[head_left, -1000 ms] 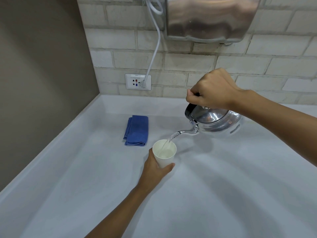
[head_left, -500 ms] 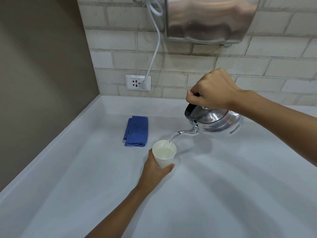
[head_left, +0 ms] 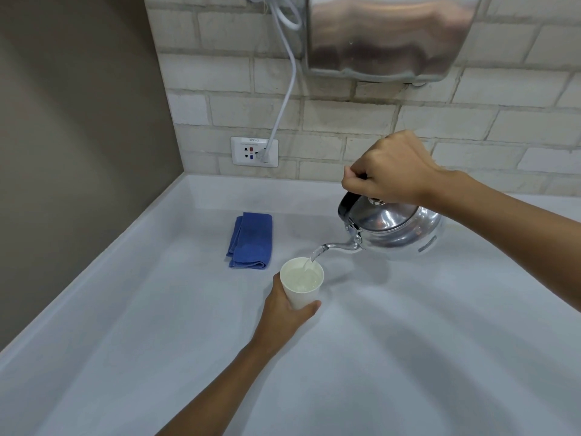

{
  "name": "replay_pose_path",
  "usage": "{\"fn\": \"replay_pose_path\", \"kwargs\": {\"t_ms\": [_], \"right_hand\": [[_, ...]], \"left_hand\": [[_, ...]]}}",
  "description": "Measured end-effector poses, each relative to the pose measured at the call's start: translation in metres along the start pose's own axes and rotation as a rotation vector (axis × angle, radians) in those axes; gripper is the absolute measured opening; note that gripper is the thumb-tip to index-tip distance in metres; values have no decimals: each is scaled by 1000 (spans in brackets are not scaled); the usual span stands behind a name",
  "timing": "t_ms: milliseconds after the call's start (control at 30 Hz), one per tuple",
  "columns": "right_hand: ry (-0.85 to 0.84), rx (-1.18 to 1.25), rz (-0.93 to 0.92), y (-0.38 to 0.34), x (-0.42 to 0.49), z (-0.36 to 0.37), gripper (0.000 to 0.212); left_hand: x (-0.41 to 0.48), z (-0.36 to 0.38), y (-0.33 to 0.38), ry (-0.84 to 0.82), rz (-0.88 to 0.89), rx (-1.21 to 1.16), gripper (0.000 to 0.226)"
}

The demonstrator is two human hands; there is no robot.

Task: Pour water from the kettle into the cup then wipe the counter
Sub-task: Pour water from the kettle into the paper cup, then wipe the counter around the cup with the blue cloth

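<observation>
A white paper cup stands on the pale counter, nearly full of water. My left hand wraps around its lower part from the near side. My right hand grips the black handle of a shiny steel kettle, which is tilted to the left above the counter. A thin stream of water runs from its spout into the cup. A folded blue cloth lies flat on the counter, behind and to the left of the cup.
A brick wall backs the counter, with a white socket and a plugged-in white cable. A metal wall-mounted appliance hangs above the kettle. A brown wall closes the left side.
The water level in the cup has risen while the stream keeps running. Both hands, the kettle and the cloth stay where they were.
</observation>
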State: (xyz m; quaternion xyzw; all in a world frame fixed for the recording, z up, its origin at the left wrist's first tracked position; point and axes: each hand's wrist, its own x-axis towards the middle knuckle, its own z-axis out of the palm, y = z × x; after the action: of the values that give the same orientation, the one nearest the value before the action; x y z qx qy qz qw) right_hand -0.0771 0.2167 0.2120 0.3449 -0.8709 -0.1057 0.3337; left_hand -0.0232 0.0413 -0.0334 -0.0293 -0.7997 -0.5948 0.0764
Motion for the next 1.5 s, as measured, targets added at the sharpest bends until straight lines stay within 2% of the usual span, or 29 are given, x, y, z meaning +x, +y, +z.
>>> {"fn": "replay_pose_path", "kwargs": {"t_ms": [367, 533, 667, 833, 1133, 1500], "right_hand": [[44, 168, 200, 3, -16, 31, 42], [40, 295, 464, 23, -16, 58, 52], [44, 394, 700, 38, -7, 83, 52], [45, 472, 871, 50, 5, 115, 53], [-17, 454, 917, 58, 20, 155, 50], [-54, 444, 944, 58, 21, 167, 47]], "left_hand": [[0, 0, 0, 8, -4, -3, 76], [0, 0, 1, 13, -11, 6, 76], [0, 0, 0, 7, -21, 4, 77], [-1, -1, 1, -6, -31, 6, 75], [0, -2, 2, -8, -68, 1, 74], [-1, -2, 4, -9, -69, 11, 76]]}}
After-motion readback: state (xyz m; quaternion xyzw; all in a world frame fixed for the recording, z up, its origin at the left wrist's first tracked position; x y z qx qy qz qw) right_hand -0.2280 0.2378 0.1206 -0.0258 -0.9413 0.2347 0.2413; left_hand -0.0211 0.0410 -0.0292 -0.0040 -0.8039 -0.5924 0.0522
